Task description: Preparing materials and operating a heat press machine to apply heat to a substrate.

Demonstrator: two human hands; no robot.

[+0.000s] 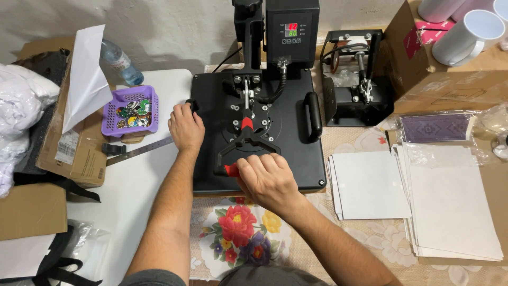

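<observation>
A black heat press (286,153) with a flat square top plate stands in the middle of the table. My right hand (269,179) is closed over its black lever handle with red grips (228,169) at the front. My left hand (186,128) grips the black side handle (191,105) on the press's left edge. A matching black handle (313,116) sits on the right side. The control box with a lit digital display (291,30) rises at the back.
A purple basket of round badges (132,110) and a metal ruler (138,152) lie left on a white board. Cardboard boxes (69,153) and a water bottle (119,62) stand far left. A mug press (355,85), white mugs (465,37) and stacks of white sheets (370,185) sit right.
</observation>
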